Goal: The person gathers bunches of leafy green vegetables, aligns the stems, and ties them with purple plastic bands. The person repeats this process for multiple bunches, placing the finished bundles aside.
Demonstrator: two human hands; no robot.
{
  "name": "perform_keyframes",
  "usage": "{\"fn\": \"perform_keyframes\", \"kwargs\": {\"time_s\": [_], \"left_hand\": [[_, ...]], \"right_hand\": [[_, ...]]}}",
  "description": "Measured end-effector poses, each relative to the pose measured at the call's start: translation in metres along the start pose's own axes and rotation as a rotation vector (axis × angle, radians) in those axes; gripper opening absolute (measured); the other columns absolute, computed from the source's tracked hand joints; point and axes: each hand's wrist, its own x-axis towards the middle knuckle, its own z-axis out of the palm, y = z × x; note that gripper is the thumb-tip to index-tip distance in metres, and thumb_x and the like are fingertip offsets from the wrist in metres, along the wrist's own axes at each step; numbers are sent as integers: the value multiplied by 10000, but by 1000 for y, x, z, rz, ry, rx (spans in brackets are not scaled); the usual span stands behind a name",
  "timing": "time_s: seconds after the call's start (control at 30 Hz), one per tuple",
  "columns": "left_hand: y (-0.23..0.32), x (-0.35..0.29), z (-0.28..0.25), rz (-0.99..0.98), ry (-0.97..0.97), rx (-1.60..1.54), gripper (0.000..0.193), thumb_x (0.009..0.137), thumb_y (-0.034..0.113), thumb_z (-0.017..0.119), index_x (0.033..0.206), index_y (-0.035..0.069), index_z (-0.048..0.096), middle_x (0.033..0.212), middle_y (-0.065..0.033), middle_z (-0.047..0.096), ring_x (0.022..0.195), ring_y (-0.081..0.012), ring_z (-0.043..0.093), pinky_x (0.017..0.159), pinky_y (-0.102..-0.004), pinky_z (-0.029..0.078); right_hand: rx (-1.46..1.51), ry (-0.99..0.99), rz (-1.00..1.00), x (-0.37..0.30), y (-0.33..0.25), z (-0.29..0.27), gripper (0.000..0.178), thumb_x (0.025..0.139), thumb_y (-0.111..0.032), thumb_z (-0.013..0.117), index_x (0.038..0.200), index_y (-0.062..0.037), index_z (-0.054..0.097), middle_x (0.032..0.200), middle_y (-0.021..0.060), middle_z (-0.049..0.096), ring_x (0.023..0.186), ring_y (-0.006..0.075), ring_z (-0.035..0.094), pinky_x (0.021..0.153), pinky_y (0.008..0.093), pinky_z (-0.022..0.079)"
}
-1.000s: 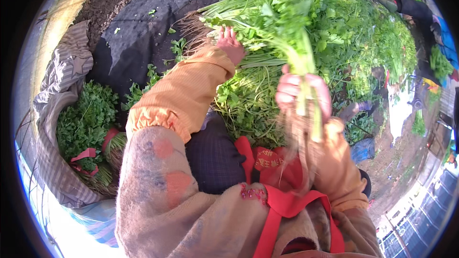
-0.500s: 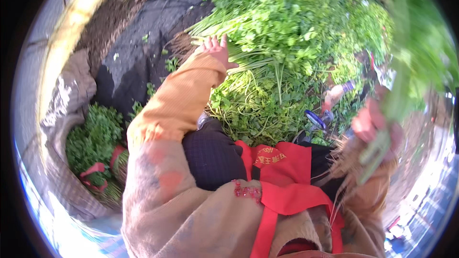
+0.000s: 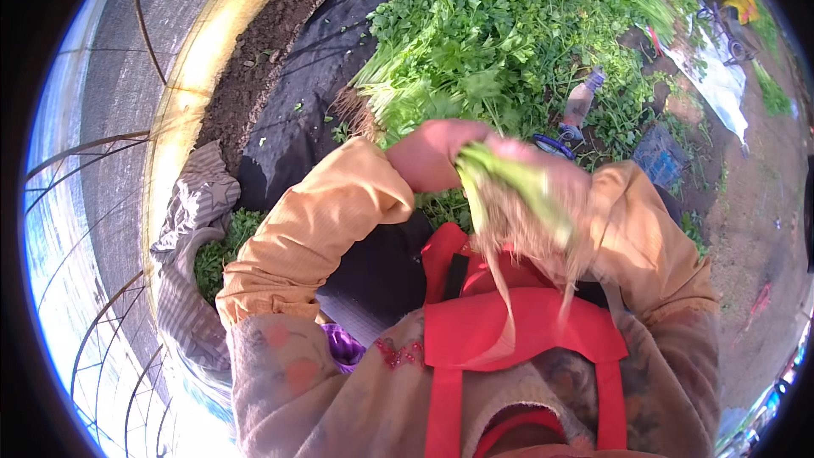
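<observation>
One bunch of green stalks point(image 3: 527, 187) is up off the ground, in front of the person's chest, its pale roots point(image 3: 515, 229) hanging toward the body over the red apron point(image 3: 526, 322). Its cut of the long axis that shows slants from upper left to lower right; the leafy end is hidden beyond the hands. The right hand point(image 3: 551, 171) is closed around the stalks just above the roots, blurred. The left hand point(image 3: 437, 148) meets the bunch on its left side, fingers hidden, so I cannot tell whether it grips. Both hands are about equally near. Just beyond them spreads a big pile of greens point(image 3: 483, 59), with a blue ring point(image 3: 554, 147) and a plastic bottle point(image 3: 581, 102) by its right side and a black sheet point(image 3: 297, 93) to its left.
</observation>
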Motion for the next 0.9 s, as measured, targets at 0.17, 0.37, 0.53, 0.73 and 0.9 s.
{"fn": "perform_keyframes", "kwargs": {"time_s": [0.17, 0.37, 0.53, 0.73, 0.9], "left_hand": [[36, -15, 5, -365, 279, -596, 407, 830, 82, 831, 1174, -8, 633, 990, -90, 698, 921, -226, 702, 866, -365, 556], [49, 11, 37, -130, 124, -764, 468, 795, 104, 757, 1231, 4, 616, 963, -129, 692, 865, -251, 690, 810, -376, 547], [53, 40, 57, -248, 215, -609, 409, 892, 35, 756, 1278, 13, 624, 1082, -52, 698, 979, -152, 656, 884, -323, 539], [48, 53, 65, -309, 370, -626, 542, 903, 216, 835, 1318, -15, 574, 1155, -51, 696, 1020, -141, 649, 920, -315, 531], [46, 53, 60, -332, 360, -717, 562, 917, 267, 814, 1366, 27, 573, 1186, -49, 685, 1039, -161, 642, 919, -336, 522]], "right_hand": [[-332, 258, -240, -19, -64, -52, 545, 1057, -539, 497, 1111, -15, 635, 811, 79, 699, 701, 201, 694, 646, 336, 578], [-887, 111, -492, -11, -40, -45, 655, 950, -381, 762, 1392, 30, 506, 1306, 154, 627, 1238, 236, 582, 1057, 408, 489], [-876, 189, -654, -13, -32, -44, 542, 957, -255, 770, 1348, 22, 517, 1217, 89, 681, 1100, 166, 653, 979, 320, 528], [-1086, 485, -815, -15, -38, -64, 360, 1016, -252, 689, 1226, 36, 637, 1087, 100, 749, 984, 121, 674, 888, 280, 518], [-1234, 625, -872, -15, -43, -83, 346, 1032, -308, 653, 1035, 37, 629, 849, 85, 695, 747, 148, 600, 727, 327, 498]]}}
